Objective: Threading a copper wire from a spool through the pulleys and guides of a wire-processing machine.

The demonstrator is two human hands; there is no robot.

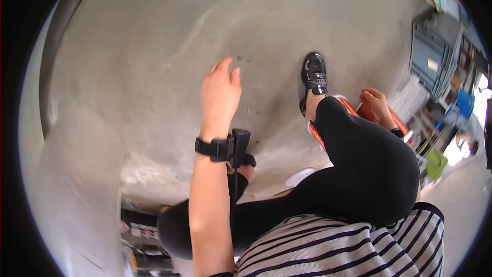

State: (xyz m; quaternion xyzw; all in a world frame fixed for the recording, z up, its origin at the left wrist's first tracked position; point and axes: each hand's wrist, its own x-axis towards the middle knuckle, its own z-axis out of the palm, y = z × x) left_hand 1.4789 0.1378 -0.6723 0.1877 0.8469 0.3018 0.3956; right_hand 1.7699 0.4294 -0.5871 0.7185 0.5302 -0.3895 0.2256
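Note:
My left hand (pixel 221 94) is held out over the grey concrete floor (pixel 154 36), fingers a little bent and thumb apart, with nothing in it. A black strap with a small black device (pixel 239 147) sits on that wrist. Beyond my bent right knee, my right hand (pixel 376 105) hangs with loosely curled fingers, and nothing shows in its grasp. Closest to it is a red-and-orange object (pixel 367 113), partly hidden behind my leg; whether the fingers touch it is unclear. My black shiny shoe (pixel 314 72) stands on the floor between the two hands.
At the right stand grey-blue plastic crates (pixel 431 61), a blue container (pixel 465 103) and a green object (pixel 436 165) among clutter. A pale, smooth surface (pixel 77 195) rises at the left. Below it lies a dark box with small items (pixel 143 231). A white oval object (pixel 300 176) lies near my legs.

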